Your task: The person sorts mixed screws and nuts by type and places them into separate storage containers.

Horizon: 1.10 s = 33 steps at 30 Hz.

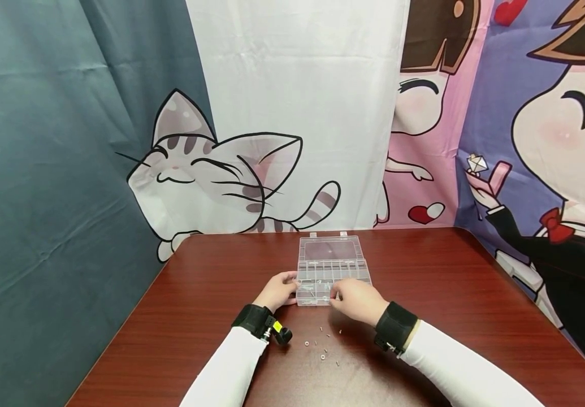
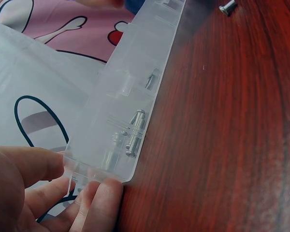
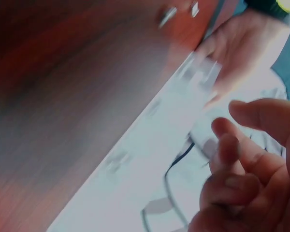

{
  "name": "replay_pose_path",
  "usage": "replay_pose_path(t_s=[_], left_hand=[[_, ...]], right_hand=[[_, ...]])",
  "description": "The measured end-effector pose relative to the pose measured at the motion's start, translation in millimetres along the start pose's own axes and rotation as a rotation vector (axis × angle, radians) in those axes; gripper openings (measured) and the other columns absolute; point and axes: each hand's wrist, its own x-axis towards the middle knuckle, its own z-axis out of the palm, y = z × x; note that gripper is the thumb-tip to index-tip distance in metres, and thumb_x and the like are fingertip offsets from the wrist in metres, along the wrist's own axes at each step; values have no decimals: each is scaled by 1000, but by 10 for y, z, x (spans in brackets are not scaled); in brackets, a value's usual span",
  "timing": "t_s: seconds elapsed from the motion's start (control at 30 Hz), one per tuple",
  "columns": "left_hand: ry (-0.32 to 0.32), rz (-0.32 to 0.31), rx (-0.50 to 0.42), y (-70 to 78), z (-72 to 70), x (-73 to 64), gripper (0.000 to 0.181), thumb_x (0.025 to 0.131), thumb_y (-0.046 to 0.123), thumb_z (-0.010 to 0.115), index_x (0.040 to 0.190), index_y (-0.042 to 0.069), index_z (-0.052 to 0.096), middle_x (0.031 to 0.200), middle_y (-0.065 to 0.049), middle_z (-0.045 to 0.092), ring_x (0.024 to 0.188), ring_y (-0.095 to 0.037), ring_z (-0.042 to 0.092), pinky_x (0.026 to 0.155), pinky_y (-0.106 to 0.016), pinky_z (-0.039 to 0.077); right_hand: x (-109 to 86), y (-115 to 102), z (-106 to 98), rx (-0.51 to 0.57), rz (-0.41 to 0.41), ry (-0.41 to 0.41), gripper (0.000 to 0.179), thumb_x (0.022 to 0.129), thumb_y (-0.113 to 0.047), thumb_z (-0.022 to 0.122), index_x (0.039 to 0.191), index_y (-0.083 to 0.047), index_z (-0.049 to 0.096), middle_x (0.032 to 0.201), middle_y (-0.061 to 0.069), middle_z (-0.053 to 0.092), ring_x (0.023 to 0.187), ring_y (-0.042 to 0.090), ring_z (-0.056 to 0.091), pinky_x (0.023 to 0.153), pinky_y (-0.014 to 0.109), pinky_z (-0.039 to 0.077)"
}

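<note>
A clear plastic compartment box [image 1: 312, 302] stands on the table with its lid [image 1: 330, 249] folded open toward the back. My left hand [image 1: 278, 290] holds the box's left end, thumb and fingers pressed around the corner in the left wrist view. Metal screws [image 2: 135, 133] show through the box's wall in that view. Over the front right compartments is my right hand [image 1: 360, 301]. In the right wrist view its thumb and bent fingers [image 3: 232, 188] are apart, with nothing visible between them.
Several small screws [image 1: 337, 363] and ring-shaped pieces [image 1: 323, 357] lie loose on the brown table [image 1: 195, 339] in front of the box. Printed cloth [image 1: 297, 113] hangs behind the table's back edge.
</note>
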Motion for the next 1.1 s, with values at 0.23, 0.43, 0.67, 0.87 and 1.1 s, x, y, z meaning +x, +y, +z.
replay_pose_path(t_s=[0.23, 0.43, 0.67, 0.87, 1.1], left_hand=[[5, 11, 6, 9, 9, -5, 47, 98, 8, 56, 143, -2, 48, 122, -18, 62, 96, -22, 66, 69, -31, 59], [8, 19, 18, 25, 4, -16, 47, 98, 8, 57, 143, -3, 47, 125, -20, 60, 97, -23, 65, 69, -31, 59], [6, 15, 22, 39, -2, -10, 47, 99, 9, 57, 143, -1, 48, 128, -19, 60, 99, -23, 65, 70, -31, 59], [7, 18, 38, 39, -6, -14, 47, 98, 10, 57, 143, -1, 48, 124, -18, 61, 96, -22, 66, 69, -32, 59], [-1, 9, 24, -3, -16, -23, 48, 98, 10, 58, 143, -1, 48, 124, -18, 62, 94, -21, 66, 69, -32, 59]], right_hand=[[-60, -370, 4, -41, -212, -97, 8, 83, -21, 75, 77, -22, 71, 65, -17, 56, 59, 0, 49, 52, 22, 42], [-118, -572, 59, -151, -361, -131, 9, 80, -28, 79, 77, -24, 72, 68, -16, 54, 62, -1, 52, 53, 18, 42], [-126, -643, 135, -180, -412, -144, 6, 81, -27, 80, 77, -25, 75, 71, -15, 57, 66, 0, 56, 59, 19, 46], [-124, -652, 204, -195, -418, -162, 6, 79, -24, 80, 79, -27, 75, 74, -16, 60, 70, 0, 58, 60, 19, 46], [-150, -678, 240, -189, -431, -163, 8, 79, -19, 79, 78, -25, 74, 74, -15, 61, 69, 0, 58, 60, 18, 46]])
